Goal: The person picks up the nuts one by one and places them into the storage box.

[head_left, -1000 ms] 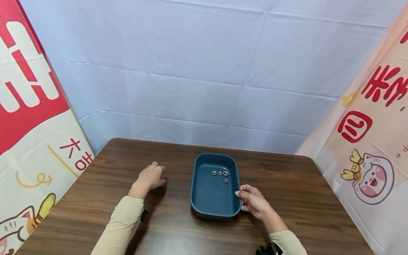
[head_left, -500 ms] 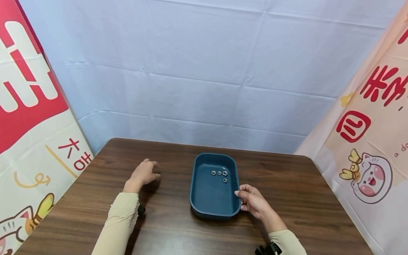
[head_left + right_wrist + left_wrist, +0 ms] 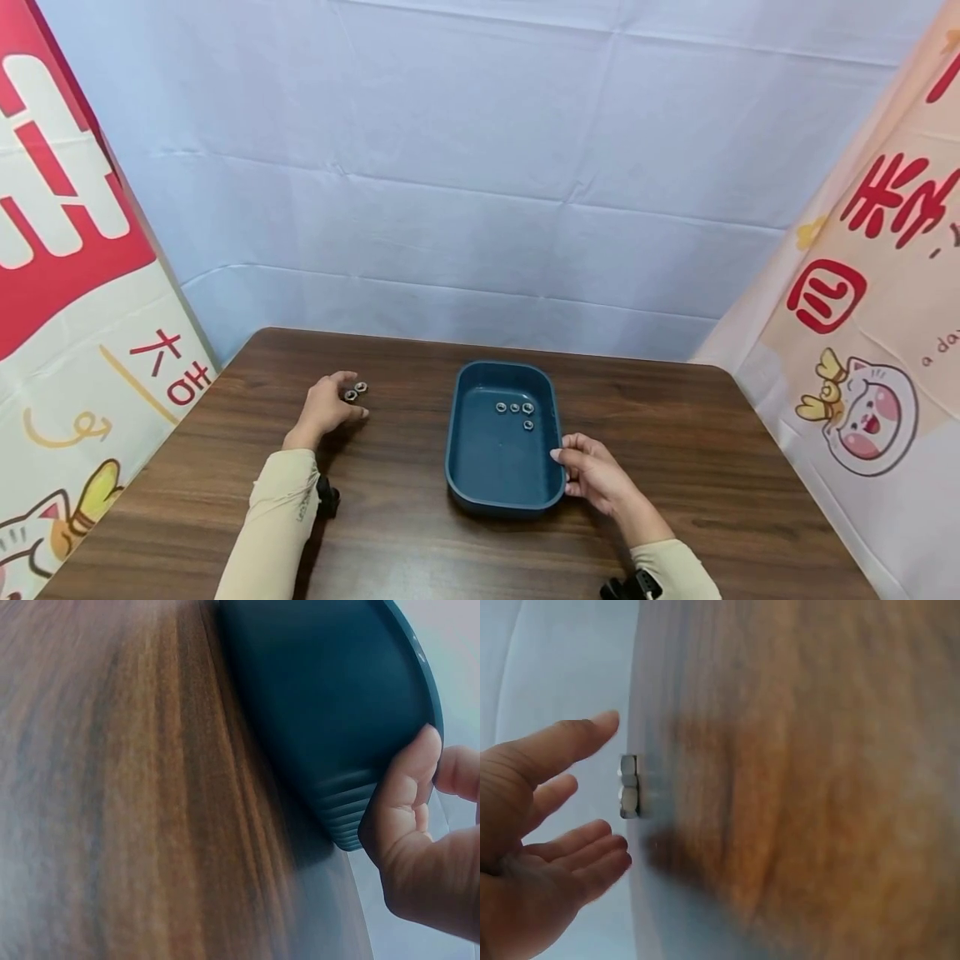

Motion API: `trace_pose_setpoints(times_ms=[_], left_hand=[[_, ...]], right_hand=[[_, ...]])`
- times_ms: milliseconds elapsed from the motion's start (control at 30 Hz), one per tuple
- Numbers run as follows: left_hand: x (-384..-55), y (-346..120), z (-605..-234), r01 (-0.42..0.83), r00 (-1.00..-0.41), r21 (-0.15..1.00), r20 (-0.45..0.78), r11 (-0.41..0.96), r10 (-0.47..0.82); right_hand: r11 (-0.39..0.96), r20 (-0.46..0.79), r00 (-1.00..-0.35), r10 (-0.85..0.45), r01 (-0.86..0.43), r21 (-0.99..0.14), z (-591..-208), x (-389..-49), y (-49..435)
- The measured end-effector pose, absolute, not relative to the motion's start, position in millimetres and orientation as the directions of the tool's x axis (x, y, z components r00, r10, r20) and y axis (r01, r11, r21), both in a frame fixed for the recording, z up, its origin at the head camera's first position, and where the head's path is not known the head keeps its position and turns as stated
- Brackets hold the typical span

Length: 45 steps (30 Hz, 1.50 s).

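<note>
Two metal hex nuts [image 3: 362, 387] lie side by side on the table, left of the blue plastic bin [image 3: 495, 487]. My left hand [image 3: 324, 412] is beside them. In the left wrist view the thumb and fingers spread apart on either side of the pair of nuts [image 3: 628, 786], with gaps to them. My right hand [image 3: 596, 475] grips the bin's right wall, the thumb on one side of the rim and the fingers on the other. More nuts [image 3: 528, 408], several in all, rest on the bin floor toward its far right.
The dark wood table [image 3: 405, 533] has rounded far corners. Behind it hangs a pale blue-white cloth [image 3: 465, 183]. Printed banners [image 3: 82, 333] flank the table at left and right. Black straps [image 3: 633, 586] with devices sit at both wrists.
My left hand has moved left, and the two nuts beside it have come into view. My right hand stays on the bin, which stands in about the same place.
</note>
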<state>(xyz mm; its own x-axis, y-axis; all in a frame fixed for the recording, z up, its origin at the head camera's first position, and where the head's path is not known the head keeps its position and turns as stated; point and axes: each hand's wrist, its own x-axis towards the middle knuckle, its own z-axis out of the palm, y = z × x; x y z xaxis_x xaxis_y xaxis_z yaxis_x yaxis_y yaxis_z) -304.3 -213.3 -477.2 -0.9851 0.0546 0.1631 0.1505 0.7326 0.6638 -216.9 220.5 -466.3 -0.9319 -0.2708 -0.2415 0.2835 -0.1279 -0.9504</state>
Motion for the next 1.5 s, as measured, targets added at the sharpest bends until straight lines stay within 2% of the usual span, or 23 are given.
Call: trace_pose_setpoints(times_ms=[200,433,667,1000,1200,1400,1500], left_hand=[[-310.5,-217.8,-480.0,0.11,-0.991,0.711,0.128,0.694,0.026],[-316.4,-224.5,-479.0,-0.07,-0.997,0.809,-0.038,0.584,-0.066],[-321.3,-228.2,-476.3,-0.169,-0.985,0.845,-0.155,0.508,-0.07],[-323.4,-220.0,-469.6,-0.268,-0.961,0.771,-0.175,0.578,-0.213],[-324.4,-212.7,-464.1,-0.297,-0.951,0.669,-0.139,0.682,-0.278],[-325.2,-212.7,-465.3,-0.317,-0.946,0.585,-0.142,0.746,-0.291],[-323.7,-214.9,-465.9,-0.29,-0.956,0.583,-0.135,0.759,-0.262]], right_hand=[[-0.126,-0.241,-0.933,-0.265,0.282,-0.951,-466.0,-216.8,220.1],[-0.114,-0.246,-0.931,-0.269,0.285,-0.952,-465.5,-216.9,219.8],[-0.111,-0.248,-0.934,-0.258,0.284,-0.952,-465.2,-215.4,220.7],[-0.112,-0.247,-0.932,-0.267,0.284,-0.952,-465.4,-215.9,219.9],[-0.114,-0.246,-0.932,-0.267,0.284,-0.952,-464.0,-215.8,219.3],[-0.112,-0.249,-0.933,-0.26,0.286,-0.952,-464.8,-215.9,219.4],[-0.118,-0.251,-0.932,-0.26,0.289,-0.95,-465.6,-215.7,219.4]])
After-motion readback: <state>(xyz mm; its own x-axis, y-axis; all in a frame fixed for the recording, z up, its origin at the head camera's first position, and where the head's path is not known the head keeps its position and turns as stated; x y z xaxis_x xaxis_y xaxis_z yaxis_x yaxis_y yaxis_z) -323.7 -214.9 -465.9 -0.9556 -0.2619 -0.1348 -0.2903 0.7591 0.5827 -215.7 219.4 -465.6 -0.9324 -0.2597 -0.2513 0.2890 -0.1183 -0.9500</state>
